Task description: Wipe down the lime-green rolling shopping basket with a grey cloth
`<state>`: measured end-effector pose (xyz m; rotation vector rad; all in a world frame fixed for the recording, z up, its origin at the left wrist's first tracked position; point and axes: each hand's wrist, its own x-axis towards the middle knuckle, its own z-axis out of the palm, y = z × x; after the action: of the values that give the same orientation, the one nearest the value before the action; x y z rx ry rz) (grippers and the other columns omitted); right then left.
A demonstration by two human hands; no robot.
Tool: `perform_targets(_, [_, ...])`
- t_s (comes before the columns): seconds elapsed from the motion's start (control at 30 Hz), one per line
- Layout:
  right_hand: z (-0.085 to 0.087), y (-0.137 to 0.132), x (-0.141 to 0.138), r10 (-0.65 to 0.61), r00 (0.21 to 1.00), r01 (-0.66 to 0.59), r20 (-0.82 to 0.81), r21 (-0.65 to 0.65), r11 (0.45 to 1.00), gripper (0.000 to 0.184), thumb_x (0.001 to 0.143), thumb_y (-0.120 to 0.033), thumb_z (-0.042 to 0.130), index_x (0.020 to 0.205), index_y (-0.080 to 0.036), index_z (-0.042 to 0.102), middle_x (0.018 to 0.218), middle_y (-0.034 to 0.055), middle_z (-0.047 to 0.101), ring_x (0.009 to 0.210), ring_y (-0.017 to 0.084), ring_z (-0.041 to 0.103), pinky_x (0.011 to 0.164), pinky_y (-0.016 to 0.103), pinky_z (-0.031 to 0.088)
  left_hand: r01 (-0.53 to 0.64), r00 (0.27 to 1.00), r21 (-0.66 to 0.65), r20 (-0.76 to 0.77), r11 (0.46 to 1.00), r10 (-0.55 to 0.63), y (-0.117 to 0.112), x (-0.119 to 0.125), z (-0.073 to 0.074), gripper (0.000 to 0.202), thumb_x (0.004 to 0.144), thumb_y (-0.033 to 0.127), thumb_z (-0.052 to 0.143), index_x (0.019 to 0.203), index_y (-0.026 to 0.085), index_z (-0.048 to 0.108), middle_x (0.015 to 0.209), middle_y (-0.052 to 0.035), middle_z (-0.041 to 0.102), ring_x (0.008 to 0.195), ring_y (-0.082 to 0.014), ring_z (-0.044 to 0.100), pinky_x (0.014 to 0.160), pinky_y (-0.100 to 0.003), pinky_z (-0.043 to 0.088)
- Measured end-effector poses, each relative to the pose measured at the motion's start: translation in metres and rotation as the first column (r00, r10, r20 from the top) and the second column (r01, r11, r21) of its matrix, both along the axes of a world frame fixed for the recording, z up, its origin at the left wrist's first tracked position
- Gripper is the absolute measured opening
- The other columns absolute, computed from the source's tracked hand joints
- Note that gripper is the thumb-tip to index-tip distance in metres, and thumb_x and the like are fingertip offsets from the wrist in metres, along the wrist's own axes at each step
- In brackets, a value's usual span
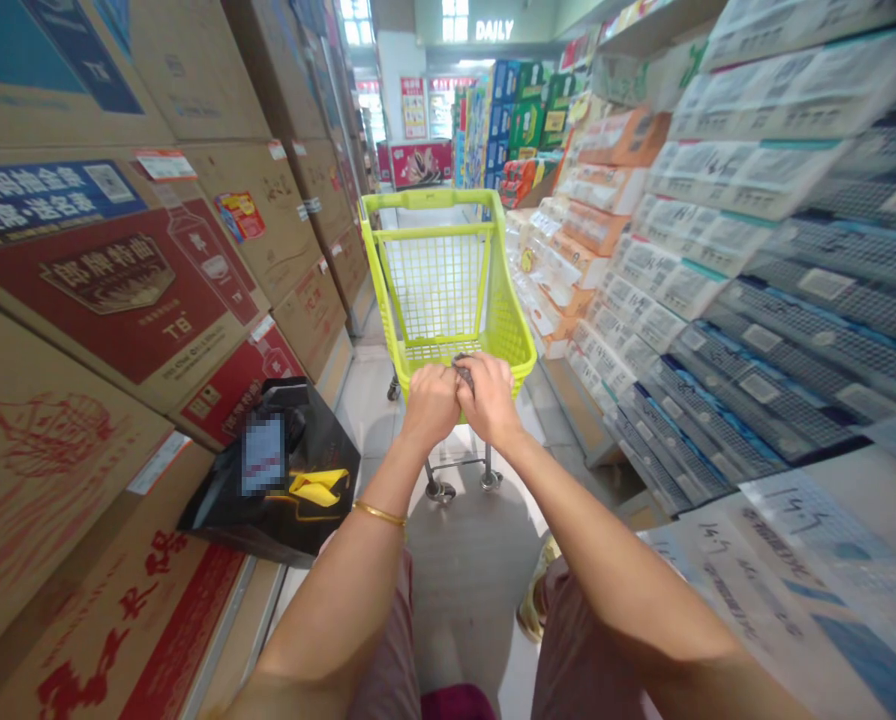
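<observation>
While the near handle of the shopping cart (509, 305) is mostly covered by the two hands, the left hand (431, 395) and the right hand (487, 390) both have their fingers bent over it, closed on the cart; the fingertips are out of sight underneath, and a small dark thing (463, 371) between the hands is too covered to make out. One lime-green cart stands on the floor (459, 545) in the aisle, directly in front of the person; inside its basket the slatted floor and far grille show; three wheels are visible, two near and one farther off at the left.

One black bag (320, 440) sits tilted against the cartons (193, 275) at the left; a blurred patch masks part of it, one yellow ribbon (319, 487) lies across its side, and its contents cannot be told. One bracelet (379, 513) circles the left forearm; one shoe (534, 590) shows, partly hidden by a trouser leg. At the right, wrapped packs (748, 180) rise in stacks, smeared by blur and cut off at the edge, too indistinct to count; one sign (494, 30) far ahead reads "DAILY".
</observation>
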<state>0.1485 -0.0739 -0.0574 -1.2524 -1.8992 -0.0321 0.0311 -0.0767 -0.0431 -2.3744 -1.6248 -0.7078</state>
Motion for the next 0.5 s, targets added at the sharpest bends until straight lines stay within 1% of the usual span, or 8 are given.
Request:
perform_targets(0.1, [0.0, 0.005, 0.009, 0.011, 0.999, -0.011, 0.046, 0.0, 1.0, 0.028, 0.085, -0.021, 0.045, 0.109, -0.019, 0.059, 0.117, 0.0091, 0.056, 0.104, 0.023, 0.044, 0.089, 0.037, 0.034, 0.003, 1.0, -0.009, -0.018, 1.0, -0.003, 0.002, -0.006, 0.002, 0.03, 0.095, 0.024, 0.031, 0.086, 0.017, 0.058, 0.087, -0.0092, 0.06, 0.088, -0.0229, 0.053, 0.077, -0.036, 0.038])
perform_targets(0.17, [0.002, 0.01, 0.021, -0.031, 0.998, 0.03, 0.046, 0.009, 1.0, 0.026, 0.084, -0.02, 0.046, 0.106, -0.019, 0.059, 0.114, 0.0089, 0.057, 0.102, 0.024, 0.044, 0.087, 0.037, 0.034, 0.002, 1.0, -0.02, -0.028, 1.0, -0.003, 0.005, -0.009, 0.002, 0.032, 0.096, 0.026, 0.03, 0.084, 0.017, 0.058, 0.088, -0.0093, 0.061, 0.088, -0.0231, 0.052, 0.077, -0.036, 0.038])
perform_targets(0.27, [0.003, 0.016, 0.041, -0.117, 0.993, 0.117, -0.006, 0.026, 0.993, 0.025, 0.081, -0.018, 0.045, 0.101, -0.019, 0.06, 0.109, 0.0091, 0.058, 0.1, 0.024, 0.044, 0.087, 0.039, 0.034, -0.002, 1.0, -0.03, -0.015, 1.0, 0.002, 0.011, -0.015, 0.001, 0.032, 0.096, 0.026, 0.03, 0.082, 0.018, 0.058, 0.087, -0.0092, 0.061, 0.087, -0.0234, 0.052, 0.077, -0.036, 0.037])
perform_targets(0.33, [0.003, 0.019, 0.05, -0.143, 0.989, 0.144, -0.027, 0.033, 0.989, 0.024, 0.08, -0.018, 0.046, 0.1, -0.019, 0.059, 0.107, 0.0091, 0.058, 0.101, 0.025, 0.044, 0.087, 0.039, 0.033, -0.007, 1.0, -0.03, -0.003, 1.0, 0.007, 0.015, -0.017, 0.001, 0.032, 0.096, 0.026, 0.031, 0.08, 0.018, 0.057, 0.086, -0.0089, 0.061, 0.086, -0.0233, 0.051, 0.076, -0.037, 0.037])
perform_targets(0.4, [0.003, 0.02, 0.052, -0.158, 0.987, 0.16, -0.04, 0.04, 0.986, 0.025, 0.08, -0.018, 0.046, 0.1, -0.019, 0.059, 0.106, 0.0092, 0.057, 0.102, 0.025, 0.043, 0.088, 0.039, 0.034, -0.015, 1.0, -0.032, 0.002, 0.999, 0.015, 0.017, -0.017, 0.0, 0.031, 0.095, 0.026, 0.031, 0.079, 0.019, 0.057, 0.086, -0.0088, 0.061, 0.086, -0.0232, 0.051, 0.076, -0.037, 0.037])
perform_targets(0.5, [0.004, 0.019, 0.044, -0.192, 0.979, 0.195, -0.062, 0.039, 0.98, 0.025, 0.08, -0.018, 0.045, 0.101, -0.018, 0.06, 0.106, 0.0094, 0.058, 0.102, 0.025, 0.043, 0.088, 0.039, 0.034, -0.026, 1.0, -0.037, 0.011, 0.999, 0.027, 0.018, -0.016, 0.0, 0.03, 0.095, 0.026, 0.032, 0.079, 0.019, 0.057, 0.087, -0.0094, 0.061, 0.088, -0.0235, 0.052, 0.077, -0.037, 0.037])
